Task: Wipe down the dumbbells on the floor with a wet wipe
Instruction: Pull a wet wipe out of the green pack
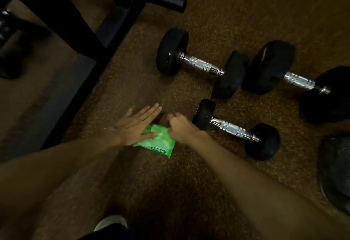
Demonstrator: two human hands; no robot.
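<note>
A green wet wipe pack [161,143] lies on the brown speckled floor near the middle. My left hand [135,124] lies flat on its left part, fingers stretched out and thumb pressing the top. My right hand [180,126] hovers at the pack's right upper edge with fingers curled; whether it pinches anything is hidden. Three black dumbbells with chrome handles lie on the floor: a small one [234,129] just right of my right hand, a medium one [202,63] beyond it, and a large one [299,80] at the right.
A black metal bench frame [98,22] crosses the upper left, with a tube end [178,4] sticking out. A dark round weight plate [337,173] lies at the right edge. My shoe tip [111,221] shows at the bottom.
</note>
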